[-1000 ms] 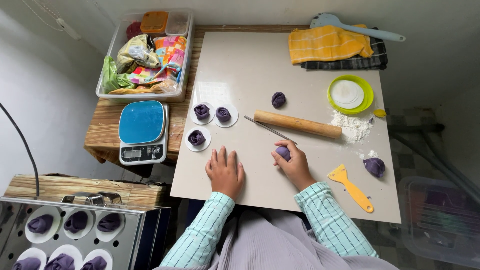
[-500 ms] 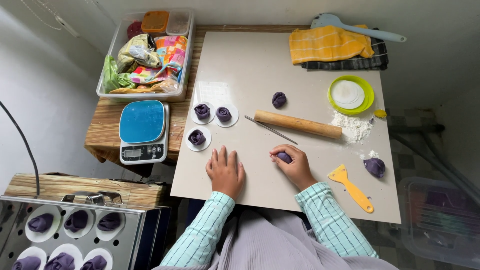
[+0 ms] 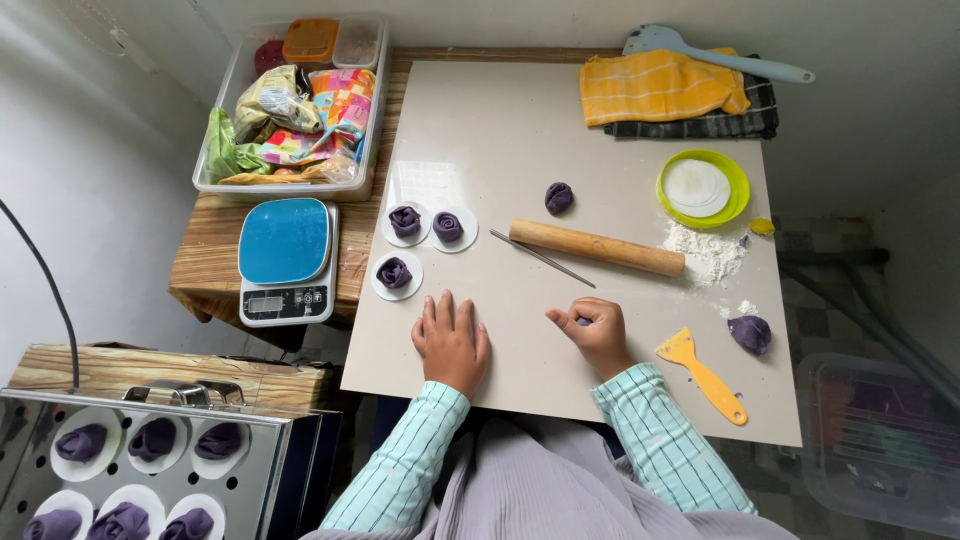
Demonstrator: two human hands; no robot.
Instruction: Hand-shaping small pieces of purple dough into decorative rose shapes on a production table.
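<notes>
My left hand (image 3: 451, 341) lies flat, fingers apart, on the pale work board (image 3: 520, 120), holding nothing. My right hand (image 3: 594, 331) is curled over a small purple dough piece (image 3: 583, 321) on the board, mostly hidden by the fingers. Just beyond the hands lie a thin metal skewer (image 3: 541, 258) and a wooden rolling pin (image 3: 596, 248). Three purple dough roses on white paper rounds (image 3: 394, 272) (image 3: 405, 220) (image 3: 448, 227) sit left of the pin. Loose purple dough lumps rest farther out (image 3: 558, 197) and at the right (image 3: 750, 333).
A yellow scraper (image 3: 706, 378), a flour pile (image 3: 705, 251) and a green dish of white rounds (image 3: 703, 187) lie at the right. A blue scale (image 3: 285, 260) and a plastic tub of packets (image 3: 290, 110) stand at the left. A steamer tray with dough roses (image 3: 130, 470) sits bottom left. Folded cloths (image 3: 680, 95) lie at the back.
My right hand has slid a little toward me and curled more over the small dough piece. The left hand has stayed flat in place.
</notes>
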